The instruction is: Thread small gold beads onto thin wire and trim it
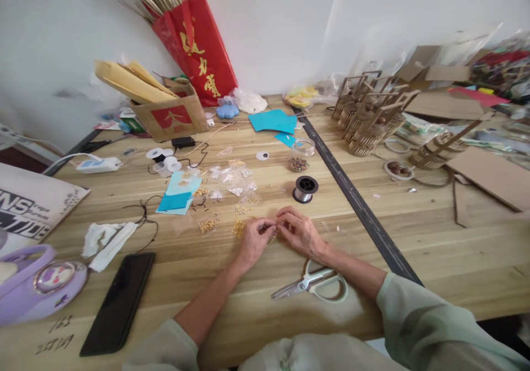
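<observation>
My left hand (254, 242) and my right hand (303, 235) meet over the wooden table, fingertips pinched close together. What they hold between them is too small to make out. Gold beads or findings (238, 228) lie right beside my left fingers, partly covered by them. Just beyond my right hand stands a black spool of thin silvery wire (304, 194). Scissors with pale green handles (296, 289) rest under my right forearm, blades pointing left. Another small pile of gold pieces (208, 226) sits to the left.
Small bags of findings (236, 178), blue paper (176, 199) and a dish of brown beads (298, 164) lie beyond my hands. A black phone (118, 305) and purple case (49, 288) are at left. Wooden baskets (364, 122) stand at right, past a black strip (351, 194).
</observation>
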### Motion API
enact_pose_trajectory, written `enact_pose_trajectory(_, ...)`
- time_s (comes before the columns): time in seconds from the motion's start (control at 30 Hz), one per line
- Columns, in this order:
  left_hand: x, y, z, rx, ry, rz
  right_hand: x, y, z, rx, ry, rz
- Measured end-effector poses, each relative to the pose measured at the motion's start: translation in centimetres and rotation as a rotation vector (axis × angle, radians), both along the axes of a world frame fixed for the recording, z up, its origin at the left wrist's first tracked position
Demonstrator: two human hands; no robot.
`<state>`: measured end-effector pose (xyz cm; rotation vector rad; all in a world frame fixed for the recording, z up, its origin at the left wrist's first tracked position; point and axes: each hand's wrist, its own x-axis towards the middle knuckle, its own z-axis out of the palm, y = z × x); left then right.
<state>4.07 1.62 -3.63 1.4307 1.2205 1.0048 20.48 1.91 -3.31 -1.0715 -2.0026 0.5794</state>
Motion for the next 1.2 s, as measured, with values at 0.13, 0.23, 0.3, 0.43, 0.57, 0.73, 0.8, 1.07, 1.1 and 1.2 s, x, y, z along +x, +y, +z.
enact_pose_trajectory(0.13,0.1,0.1,-0.4,-0.029,-0.028,0.003,0.0,-0.1,-0.2,0.092,-0.1,-0.008)
enact_pose_trajectory(0.23,0.2,0.1,-0.6,-0.04,-0.055,0.002,0.0,-0.2,-0.2,0.168,-0.195,-0.026)
enact_pose_trajectory(0.3,0.2,0.1,-0.7,-0.044,-0.065,0.007,0.0,-0.3,-0.2,0.202,-0.256,-0.031)
enact_pose_trajectory(0.43,0.2,0.1,-0.6,-0.03,-0.06,0.019,-0.1,-0.5,0.1,0.238,-0.337,-0.031)
enact_pose_trajectory(0.57,0.3,0.1,-0.5,-0.025,-0.029,0.022,-0.2,-0.6,0.3,0.226,-0.35,-0.019)
enact_pose_trajectory(0.73,0.3,-0.1,-0.2,0.022,0.079,0.032,-0.3,-0.4,0.2,0.175,-0.299,-0.032)
enact_pose_trajectory(0.8,0.3,-0.2,-0.1,0.051,0.114,0.027,-0.3,-0.4,0.2,0.147,-0.275,-0.026)
enact_pose_trajectory(1.07,0.3,-0.2,0.4,0.062,0.158,0.025,-0.1,-0.5,0.5,0.175,-0.356,-0.071)
enact_pose_trajectory(1.1,0.2,-0.2,0.4,0.059,0.156,0.024,-0.1,-0.5,0.6,0.191,-0.38,-0.08)
enact_pose_trajectory(1.2,0.2,-0.2,0.4,0.047,0.143,0.023,0.0,-0.6,0.7,0.242,-0.41,-0.069)
